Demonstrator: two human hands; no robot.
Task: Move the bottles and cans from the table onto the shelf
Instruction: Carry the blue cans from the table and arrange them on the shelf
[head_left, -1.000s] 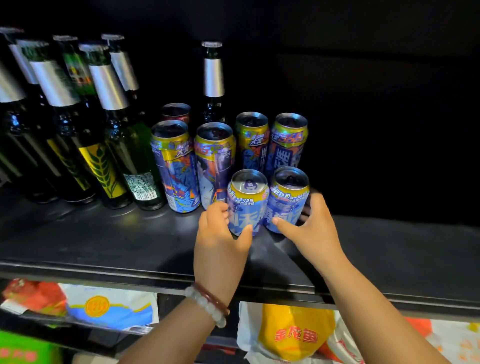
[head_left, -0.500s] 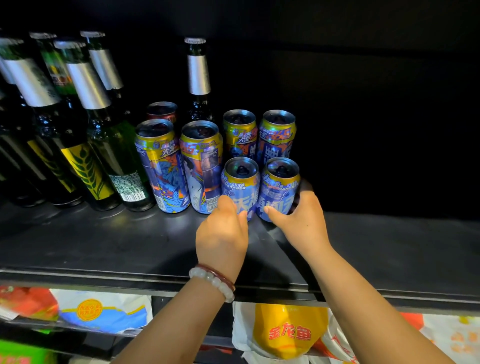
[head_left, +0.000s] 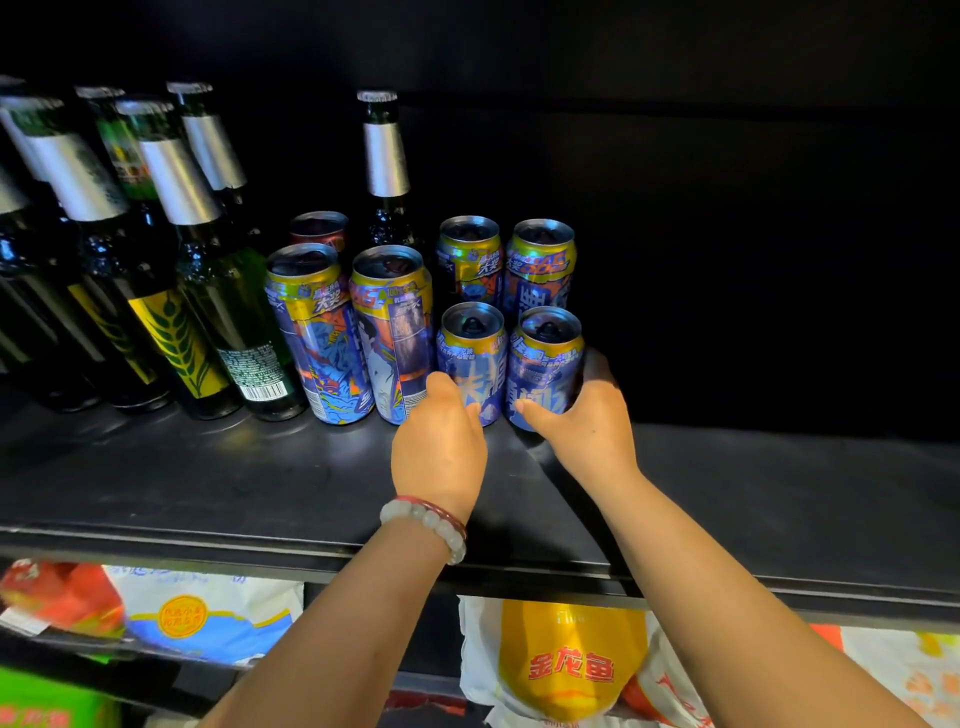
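Two short blue-and-yellow cans stand side by side on the black shelf (head_left: 218, 467). My left hand (head_left: 439, 449), with a bead bracelet on the wrist, grips the left short can (head_left: 471, 349) low on its side. My right hand (head_left: 589, 428) wraps round the right short can (head_left: 545, 358), thumb in front and fingers behind its right side. Right behind them stand two more cans (head_left: 506, 260). Two tall cans (head_left: 353, 332) stand to the left, with a red can (head_left: 318, 228) and a green bottle (head_left: 385, 171) behind.
A row of several green beer bottles (head_left: 171, 260) fills the shelf's left part. The shelf's right half is dark bare surface (head_left: 779, 493). Below the shelf's front edge lie packaged bags, one yellow and white (head_left: 566, 660), others at the lower left (head_left: 176, 613).
Both hands have slid the two short cans back along the shelf, up against the two cans behind. The grips look the same.
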